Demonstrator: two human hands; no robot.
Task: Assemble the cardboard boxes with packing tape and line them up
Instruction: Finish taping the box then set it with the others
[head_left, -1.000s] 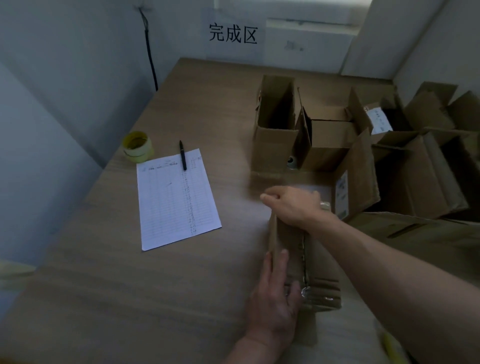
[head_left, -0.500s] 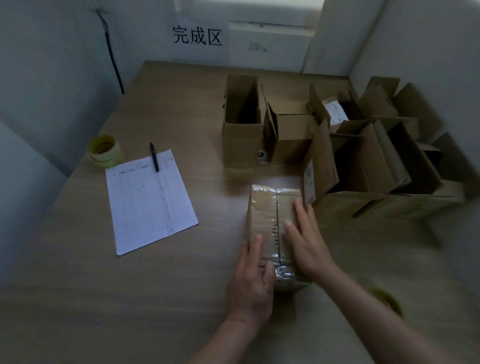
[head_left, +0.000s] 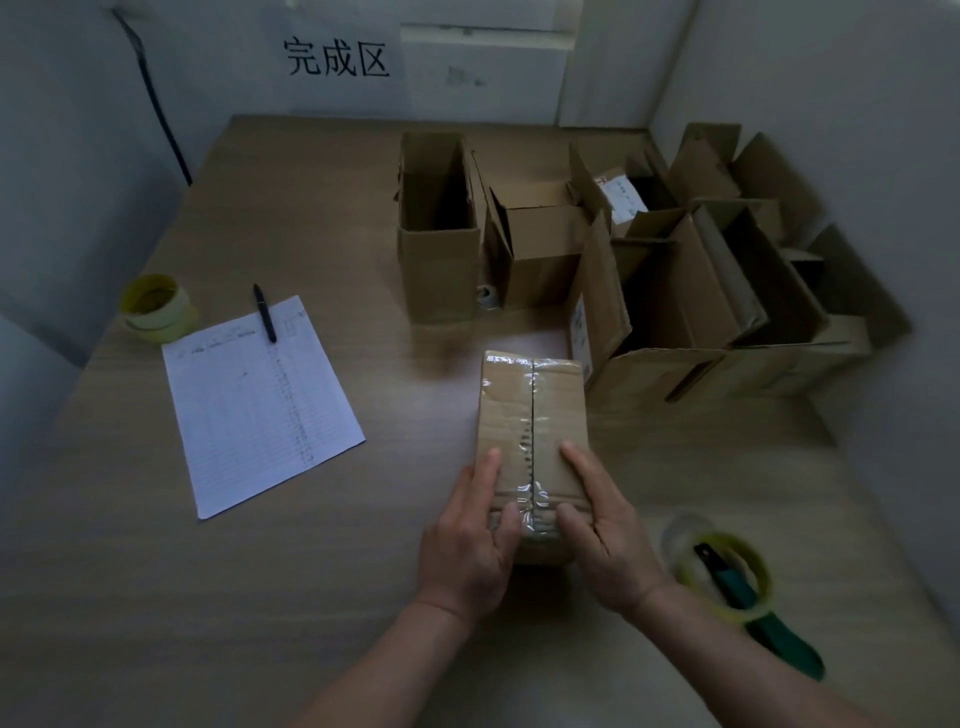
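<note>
Both hands pressing down a taped box on the table

The left hand (head_left: 470, 540) and right hand (head_left: 605, 535) lie flat, fingers straight and slightly spread, on the taped box's (head_left: 532, 410) near end; open boxes (head_left: 670, 280) stand behind it.

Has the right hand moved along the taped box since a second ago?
Yes. The right hand has slid from the far end of the taped box to its near end, away from the open boxes.
</note>
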